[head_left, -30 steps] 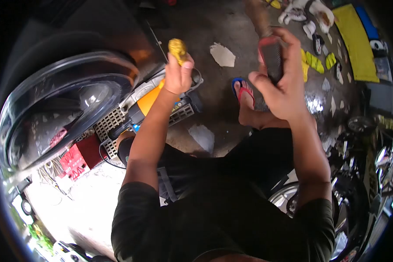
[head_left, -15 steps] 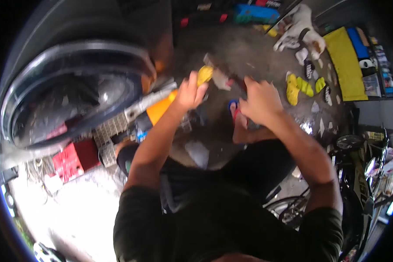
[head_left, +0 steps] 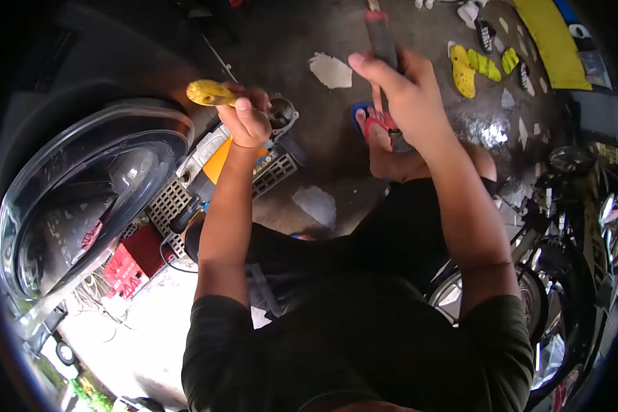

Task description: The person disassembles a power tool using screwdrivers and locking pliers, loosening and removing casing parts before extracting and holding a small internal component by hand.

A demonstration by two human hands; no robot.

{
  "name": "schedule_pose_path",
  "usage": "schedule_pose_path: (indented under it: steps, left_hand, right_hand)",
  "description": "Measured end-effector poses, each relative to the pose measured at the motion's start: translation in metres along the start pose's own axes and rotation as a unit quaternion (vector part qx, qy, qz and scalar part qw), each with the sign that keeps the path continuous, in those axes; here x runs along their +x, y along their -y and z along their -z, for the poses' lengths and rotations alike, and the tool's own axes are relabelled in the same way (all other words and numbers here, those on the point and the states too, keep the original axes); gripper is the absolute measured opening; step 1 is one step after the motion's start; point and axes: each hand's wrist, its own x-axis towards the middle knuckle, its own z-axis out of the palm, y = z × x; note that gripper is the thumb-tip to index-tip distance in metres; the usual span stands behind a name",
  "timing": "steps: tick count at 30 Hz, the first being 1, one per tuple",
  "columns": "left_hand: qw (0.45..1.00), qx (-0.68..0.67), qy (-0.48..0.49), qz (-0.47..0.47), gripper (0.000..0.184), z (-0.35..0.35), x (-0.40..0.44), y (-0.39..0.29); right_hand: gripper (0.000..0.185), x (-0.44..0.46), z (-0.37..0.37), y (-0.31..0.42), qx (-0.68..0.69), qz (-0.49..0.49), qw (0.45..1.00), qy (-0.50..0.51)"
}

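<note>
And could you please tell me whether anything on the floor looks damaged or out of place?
The floor has irregular pale patches, perhaps worn coating or dried spills. Off to the right, yellow footwear lies at mixed angles rather than neatly lined up. The bright spot below it may be wet, or just glare.

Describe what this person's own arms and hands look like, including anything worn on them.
The left hand and right hand are bare, with no gloves. Both forearms are uncovered, and no watch or bracelet shows at either wrist. The left sleeve and right sleeve are short, loose and nearly black, ending above the elbows, with no visible markings.
</note>
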Motion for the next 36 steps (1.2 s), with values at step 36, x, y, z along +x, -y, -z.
schedule_pose_path:
  steps: [36]
  left_hand:
    - [0.997, 0.025, 0.042, 0.051, 0.043, -0.002, 0.006, -0.002]
  right_hand:
    - [0.033, -0.005, -0.007, -0.005, -0.064, 0.111, 0.992, 0.007]
